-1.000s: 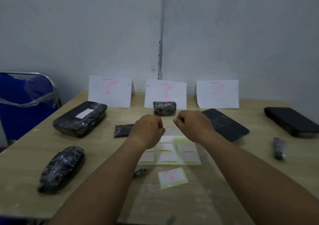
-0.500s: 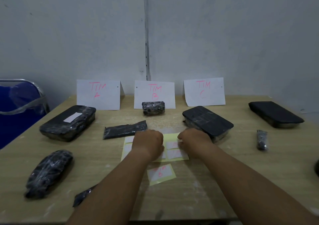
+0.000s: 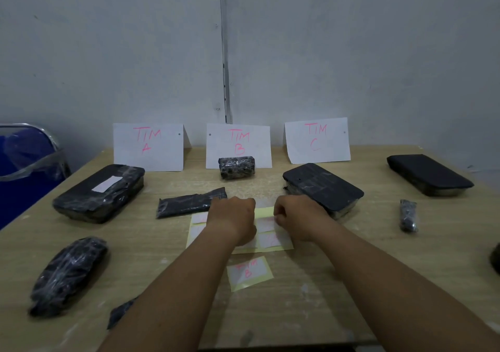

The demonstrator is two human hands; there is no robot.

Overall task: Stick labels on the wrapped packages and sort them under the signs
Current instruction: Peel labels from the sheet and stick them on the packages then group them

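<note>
Pale wood counter [image 3: 151, 265] is filling the view below a grey wall. Nearest, just this side of the sheet [image 3: 278, 248], a loose slip [image 3: 249, 272] marked TIM B is lying flat. Left of the sheet an oval package [image 3: 67, 276] is waiting unlabelled.

On the sheet, the left hand [image 3: 234, 223] is resting knuckles-up with its fingers curled under, so I cannot tell what, if anything, it is gripping. The right hand [image 3: 296, 216] is closing its fingertips on a label [image 3: 266, 224], seemingly pinching its edge to peel it.

Just beyond the sheet a packet [image 3: 189, 205] and a box [image 3: 322, 186] are lying. Farther beyond, a roll [image 3: 237, 167] is sitting under sign B [image 3: 238, 140].

If the left hand is not pinning the sheet, the backing is likely to lift with the label. The freed label is also risking folding onto itself, and the faint pink lettering is inviting a misread and a wrong sort.
</note>
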